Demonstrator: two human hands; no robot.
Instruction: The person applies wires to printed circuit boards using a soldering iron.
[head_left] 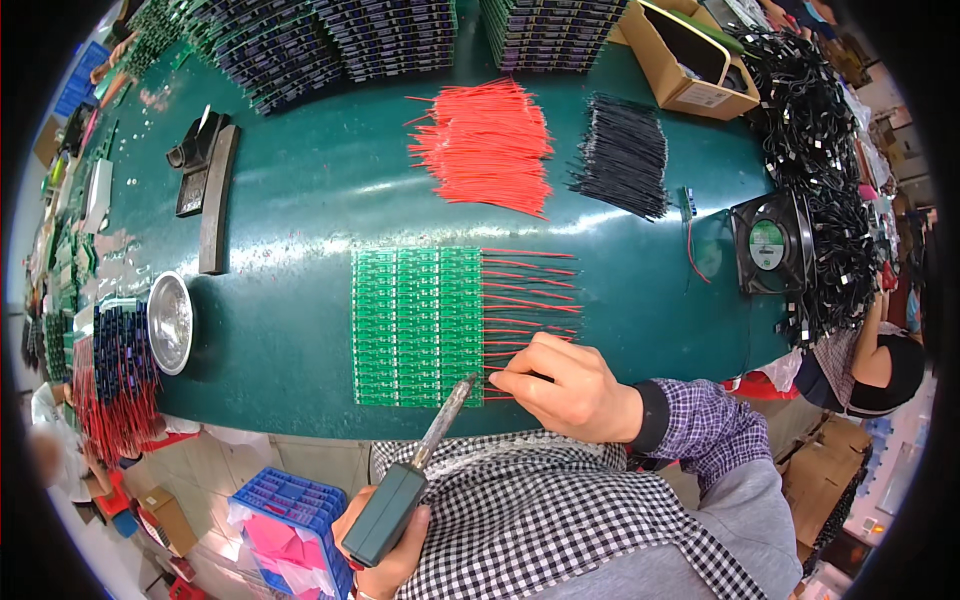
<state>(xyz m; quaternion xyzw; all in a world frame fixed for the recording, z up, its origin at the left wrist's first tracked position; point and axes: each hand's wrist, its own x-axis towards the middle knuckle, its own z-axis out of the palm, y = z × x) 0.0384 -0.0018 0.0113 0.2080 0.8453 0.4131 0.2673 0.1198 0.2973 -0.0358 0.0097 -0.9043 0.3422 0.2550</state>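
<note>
My left hand is wrapped round the dark green body of a soldering iron. The iron's metal tip points up and to the right, at the near right edge of a green circuit board panel. Close by that tip, the fingers of my right hand pinch a red wire at the panel's edge. A short dark piece shows among these fingers; I cannot make out what it is. Several red wires stick out in a row from the panel's right side, lying on the green table.
Beyond the panel lie bundles of red wires and black wires. A black fan and heaped black cables are at the right. A metal bowl sits left. Stacked boards and a cardboard box stand behind.
</note>
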